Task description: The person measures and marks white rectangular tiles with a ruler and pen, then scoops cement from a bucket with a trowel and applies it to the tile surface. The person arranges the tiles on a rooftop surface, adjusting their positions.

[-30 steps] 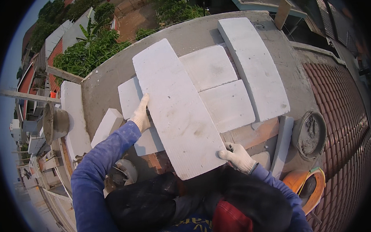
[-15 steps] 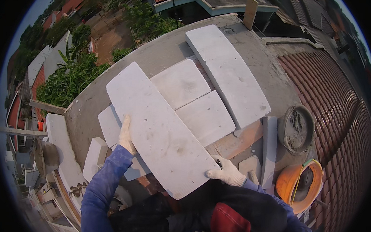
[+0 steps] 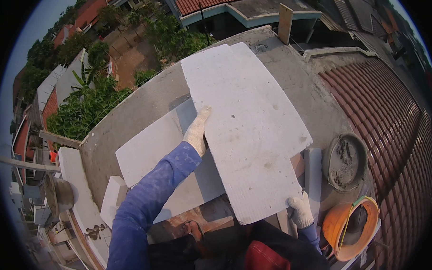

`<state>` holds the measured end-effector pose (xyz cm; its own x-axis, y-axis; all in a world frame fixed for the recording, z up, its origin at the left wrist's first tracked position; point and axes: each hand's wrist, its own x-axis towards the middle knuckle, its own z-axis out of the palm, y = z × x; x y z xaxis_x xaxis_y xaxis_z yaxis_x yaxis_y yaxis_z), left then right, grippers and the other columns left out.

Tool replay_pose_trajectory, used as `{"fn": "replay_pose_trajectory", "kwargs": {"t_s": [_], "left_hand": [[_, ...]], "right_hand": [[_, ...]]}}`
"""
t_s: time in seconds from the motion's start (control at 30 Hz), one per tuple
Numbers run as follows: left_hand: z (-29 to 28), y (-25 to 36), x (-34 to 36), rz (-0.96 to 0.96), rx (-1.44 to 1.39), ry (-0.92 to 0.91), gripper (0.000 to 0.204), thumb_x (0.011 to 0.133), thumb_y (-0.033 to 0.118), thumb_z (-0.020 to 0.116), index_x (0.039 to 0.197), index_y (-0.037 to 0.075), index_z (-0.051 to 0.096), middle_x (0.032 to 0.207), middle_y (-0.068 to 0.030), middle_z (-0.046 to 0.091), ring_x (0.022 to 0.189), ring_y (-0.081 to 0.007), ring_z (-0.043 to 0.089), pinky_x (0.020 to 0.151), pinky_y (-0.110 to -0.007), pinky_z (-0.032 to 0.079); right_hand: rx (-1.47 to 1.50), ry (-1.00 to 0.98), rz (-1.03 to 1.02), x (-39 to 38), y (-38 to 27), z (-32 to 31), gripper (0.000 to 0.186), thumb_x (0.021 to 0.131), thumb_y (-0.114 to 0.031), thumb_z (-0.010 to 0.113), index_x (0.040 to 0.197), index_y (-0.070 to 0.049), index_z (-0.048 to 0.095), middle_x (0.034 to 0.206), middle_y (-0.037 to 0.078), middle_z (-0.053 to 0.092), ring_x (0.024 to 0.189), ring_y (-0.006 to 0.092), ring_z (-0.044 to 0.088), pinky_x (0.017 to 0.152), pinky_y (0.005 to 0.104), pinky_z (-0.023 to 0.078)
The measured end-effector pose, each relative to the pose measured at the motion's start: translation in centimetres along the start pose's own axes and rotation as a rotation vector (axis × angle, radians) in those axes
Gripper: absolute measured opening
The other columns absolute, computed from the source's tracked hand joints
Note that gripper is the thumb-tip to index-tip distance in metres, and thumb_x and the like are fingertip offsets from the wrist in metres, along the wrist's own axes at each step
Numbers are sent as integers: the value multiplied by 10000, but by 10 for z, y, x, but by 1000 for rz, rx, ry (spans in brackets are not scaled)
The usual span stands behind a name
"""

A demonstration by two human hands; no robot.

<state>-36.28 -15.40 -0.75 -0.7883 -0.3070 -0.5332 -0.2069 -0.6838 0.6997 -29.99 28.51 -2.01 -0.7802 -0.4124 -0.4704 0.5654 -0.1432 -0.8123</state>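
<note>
Between my two hands is a long white lightweight concrete block point(image 3: 245, 148), held tilted over other blocks. My gloved left hand point(image 3: 197, 129) grips its left edge, fingers lying along the side. At its lower right corner my gloved right hand point(image 3: 301, 210) holds on, with the thumb against the edge. A second white block point(image 3: 271, 92) lies behind it to the right, partly covered by the held one. Pale flat blocks point(image 3: 149, 142) lie below and to the left, in part under its shadow and behind my left arm.
A bucket of grey mortar point(image 3: 344, 161) and an orange rounded container point(image 3: 331, 224) with a yellow strap stand at right, beside a tiled roof point(image 3: 381, 110). Another bucket point(image 3: 58, 193) is at left. A wooden post point(image 3: 285, 23) rises at the slab's far edge, above the houses.
The held block has moved right, away from the left-hand blocks and over the right-hand one, and turned more upright in view. Both hands moved with it.
</note>
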Motion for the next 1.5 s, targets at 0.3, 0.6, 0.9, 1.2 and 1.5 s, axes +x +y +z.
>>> {"fn": "replay_pose_trajectory", "kwargs": {"t_s": [0.3,0.6,0.9,1.2,1.5], "left_hand": [[100,-49,87,-7,45,-95,881,1016,547,824,1663,34,515,1637,-181,593,1511,-304,562,1279,-431,438],[107,-50,94,-152,220,-27,897,1039,566,788,1639,-43,517,1693,-235,522,1595,-346,469,1311,-467,378],[79,-13,67,-129,428,-317,1008,1098,531,708,1766,-47,223,1832,-322,197,1719,-427,228,1365,-570,324],[-49,128,-61,133,813,228,1085,1035,721,685,1725,-54,370,1764,-391,301,1679,-495,295,1364,-518,331],[-255,42,-226,-143,585,755,780,1099,574,687,1585,-30,604,1537,-192,682,1456,-295,609,1178,-437,514]], "right_hand": [[382,437,-76,19,-3,-33,427,1077,-616,728,1229,-217,712,643,-107,493,488,67,404,482,242,353],[355,653,-16,23,-24,-14,435,1085,-637,704,1165,-210,715,622,-114,496,478,40,437,445,216,360],[396,679,-68,47,-38,-31,506,1088,-665,684,1208,-174,692,665,-95,515,427,47,390,366,226,325],[235,671,-60,54,-16,-35,558,1114,-695,612,1251,-160,698,707,-74,548,460,39,430,388,211,350],[35,627,35,15,0,-24,535,1152,-579,618,1308,-78,723,878,-11,662,536,49,474,473,242,401]]}}
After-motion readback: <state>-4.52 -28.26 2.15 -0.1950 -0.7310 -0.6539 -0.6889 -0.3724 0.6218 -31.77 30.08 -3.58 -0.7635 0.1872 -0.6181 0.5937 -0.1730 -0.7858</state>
